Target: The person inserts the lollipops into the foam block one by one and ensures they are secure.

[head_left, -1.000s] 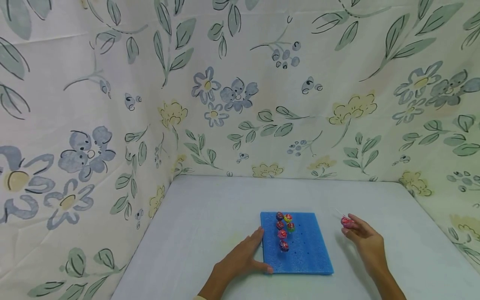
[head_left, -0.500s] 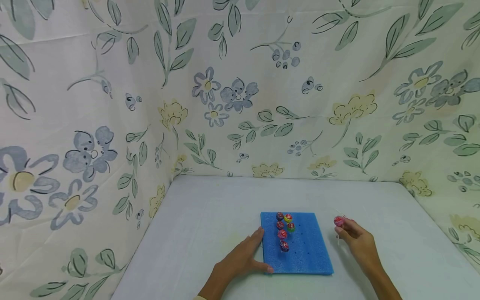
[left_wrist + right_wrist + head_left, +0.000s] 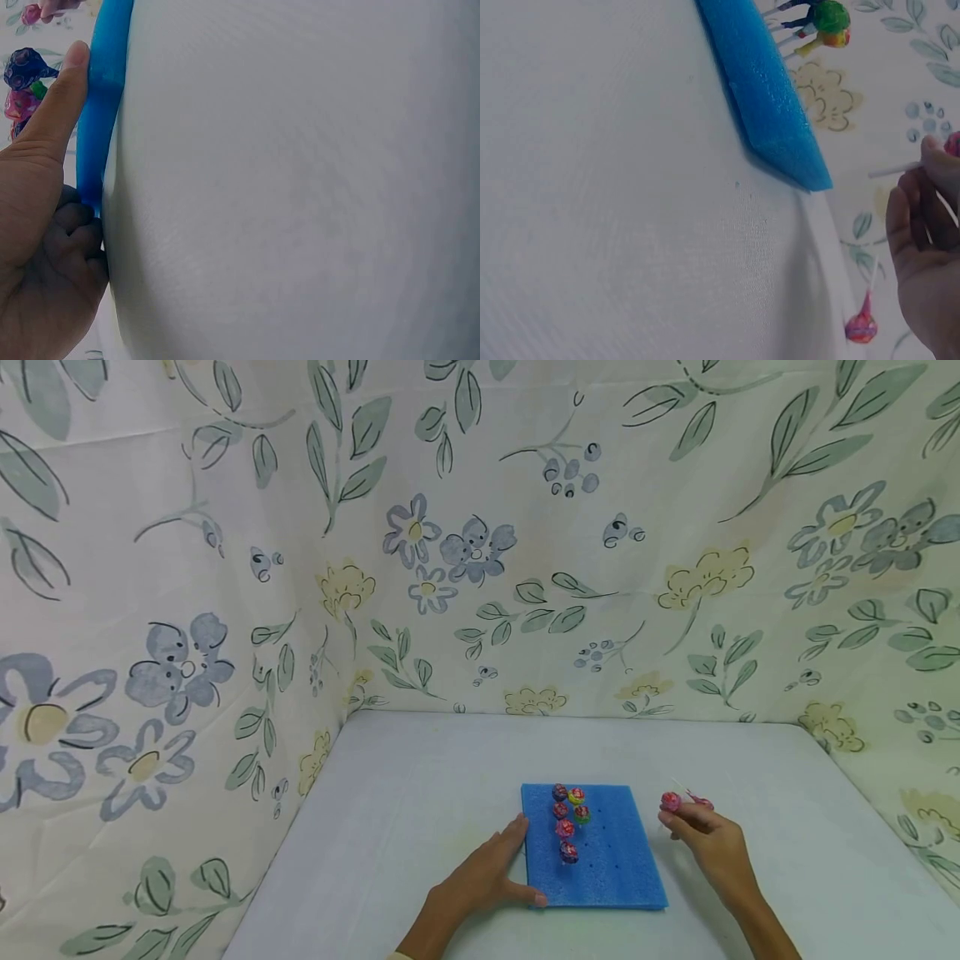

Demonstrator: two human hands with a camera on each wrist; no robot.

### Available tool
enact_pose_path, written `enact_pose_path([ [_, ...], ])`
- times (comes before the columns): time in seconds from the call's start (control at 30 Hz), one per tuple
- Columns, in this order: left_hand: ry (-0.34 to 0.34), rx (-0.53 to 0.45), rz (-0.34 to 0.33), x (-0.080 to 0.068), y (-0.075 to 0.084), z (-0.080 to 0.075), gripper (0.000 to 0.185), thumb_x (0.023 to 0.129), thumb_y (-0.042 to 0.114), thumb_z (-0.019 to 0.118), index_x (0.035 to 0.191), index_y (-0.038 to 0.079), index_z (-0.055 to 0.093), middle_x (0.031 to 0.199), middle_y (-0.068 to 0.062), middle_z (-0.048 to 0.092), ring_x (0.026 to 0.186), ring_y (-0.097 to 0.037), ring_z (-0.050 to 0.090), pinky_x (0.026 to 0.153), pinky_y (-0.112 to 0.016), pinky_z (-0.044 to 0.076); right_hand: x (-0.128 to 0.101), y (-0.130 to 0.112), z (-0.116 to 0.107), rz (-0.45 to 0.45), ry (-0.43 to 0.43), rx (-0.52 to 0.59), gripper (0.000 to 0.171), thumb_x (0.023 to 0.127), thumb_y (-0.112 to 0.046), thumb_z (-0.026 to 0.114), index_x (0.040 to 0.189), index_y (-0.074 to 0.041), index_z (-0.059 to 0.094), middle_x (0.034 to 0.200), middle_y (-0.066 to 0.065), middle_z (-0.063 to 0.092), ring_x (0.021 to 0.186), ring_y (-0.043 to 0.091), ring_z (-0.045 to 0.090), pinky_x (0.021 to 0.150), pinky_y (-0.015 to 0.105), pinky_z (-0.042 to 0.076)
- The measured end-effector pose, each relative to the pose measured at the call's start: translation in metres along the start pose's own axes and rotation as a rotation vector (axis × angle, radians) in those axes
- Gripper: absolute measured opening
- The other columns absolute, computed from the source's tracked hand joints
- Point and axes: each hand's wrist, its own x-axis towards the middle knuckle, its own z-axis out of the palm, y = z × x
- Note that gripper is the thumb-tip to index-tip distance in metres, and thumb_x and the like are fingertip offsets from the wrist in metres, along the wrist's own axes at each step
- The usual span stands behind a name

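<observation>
My left hand rests against the near left corner of a blue foam board, fingers along its left edge and thumb at the front edge. Several wrapped lollipops stand upright in the board's left half, in two columns. To the right of the board, my right hand pinches a pink lollipop just below its head, raised above the table. Its white stick points down towards the table in the right wrist view. A second pink lollipop lies on the table behind that hand.
Small dark holes dot the board's right half. Under everything is a white table. Floral cloth hangs along its back and both sides.
My right hand has moved left towards the board, and the pink lollipop in its fingers has turned from stick up to stick down. The left hand and the board have stayed put.
</observation>
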Motion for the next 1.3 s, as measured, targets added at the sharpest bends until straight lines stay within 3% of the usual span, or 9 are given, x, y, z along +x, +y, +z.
enact_pose_path([
  [0.17, -0.001, -0.001, -0.002, 0.001, -0.002, 0.001, 0.125, 0.075, 0.061, 0.09, 0.171, 0.016, 0.022, 0.177, -0.001, 0.025, 0.162, -0.024, 0.027, 0.129, -0.05, 0.028, -0.002, -0.001, 0.002, -0.015, -0.042, 0.075, 0.03, 0.101, -0.022, 0.075, 0.115, 0.004, 0.076, 0.098, -0.007, 0.08, 0.088, 0.017, 0.077, 0.079, 0.015, 0.06],
  [0.3, -0.003, -0.005, -0.002, 0.002, -0.003, 0.001, 0.125, 0.075, 0.061, 0.089, 0.171, 0.016, 0.022, 0.177, -0.001, 0.024, 0.162, -0.024, 0.026, 0.13, -0.05, 0.028, -0.002, -0.003, 0.004, -0.012, -0.08, 0.108, 0.03, 0.103, -0.021, 0.073, 0.115, 0.005, 0.076, 0.102, -0.003, 0.081, 0.093, 0.015, 0.079, 0.082, 0.015, 0.06],
  [0.57, -0.002, -0.011, -0.002, 0.001, -0.004, 0.001, 0.125, 0.075, 0.062, 0.089, 0.171, 0.017, 0.022, 0.177, -0.001, 0.024, 0.162, -0.024, 0.026, 0.129, -0.051, 0.029, -0.002, -0.012, 0.015, 0.029, -0.131, 0.063, 0.03, 0.102, -0.028, 0.075, 0.111, 0.0, 0.081, 0.107, 0.007, 0.082, 0.094, 0.007, 0.075, 0.083, 0.015, 0.059],
  [0.83, -0.015, -0.022, -0.006, 0.002, -0.005, 0.001, 0.125, 0.076, 0.063, 0.088, 0.171, 0.018, 0.02, 0.177, 0.0, 0.023, 0.163, -0.024, 0.025, 0.13, -0.051, 0.028, -0.002, -0.016, 0.025, -0.014, -0.185, 0.0, 0.022, 0.102, -0.024, 0.074, 0.107, -0.004, 0.084, 0.108, 0.006, 0.08, 0.096, 0.007, 0.071, 0.085, 0.015, 0.058],
  [1.17, -0.01, -0.038, -0.008, 0.0, -0.003, 0.0, 0.125, 0.076, 0.061, 0.089, 0.171, 0.017, 0.021, 0.177, -0.001, 0.024, 0.163, -0.024, 0.026, 0.129, -0.052, 0.028, -0.002, -0.024, 0.039, -0.051, -0.249, 0.07, 0.012, 0.099, -0.014, 0.076, 0.102, -0.007, 0.085, 0.106, 0.004, 0.08, 0.1, 0.005, 0.071, 0.087, 0.016, 0.058],
  [1.3, -0.01, -0.039, -0.002, 0.0, -0.002, 0.0, 0.124, 0.077, 0.06, 0.089, 0.171, 0.016, 0.022, 0.177, -0.001, 0.024, 0.162, -0.025, 0.026, 0.129, -0.052, 0.028, -0.002, -0.027, 0.044, -0.015, -0.265, 0.061, 0.012, 0.099, -0.016, 0.077, 0.101, -0.009, 0.085, 0.108, 0.004, 0.081, 0.101, 0.005, 0.07, 0.087, 0.016, 0.058],
])
